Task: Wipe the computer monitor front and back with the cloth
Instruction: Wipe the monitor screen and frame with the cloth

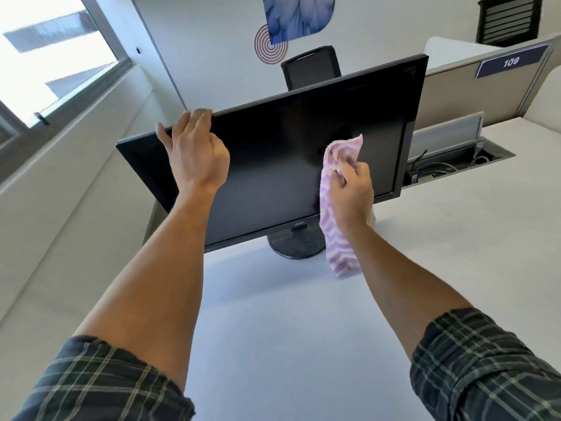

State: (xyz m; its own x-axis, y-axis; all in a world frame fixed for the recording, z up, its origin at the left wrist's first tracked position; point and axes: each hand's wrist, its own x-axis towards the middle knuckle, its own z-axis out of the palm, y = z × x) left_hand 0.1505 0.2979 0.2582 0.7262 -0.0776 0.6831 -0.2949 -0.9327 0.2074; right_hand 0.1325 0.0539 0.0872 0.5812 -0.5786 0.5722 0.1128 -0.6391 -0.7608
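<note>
Black and switched off, the monitor (282,153) stands on its round base (296,246) on a white desk (303,329), its screen facing the person. The left hand (194,150) grips the top edge near the left corner, fingers curled over the rim, while the right hand (352,189) holds a bunched purple-and-white striped cloth (335,235) against the right part of the screen, the cloth's loose end hanging down past the lower bezel. Behind the monitor stands a dark chair (312,66).
</note>
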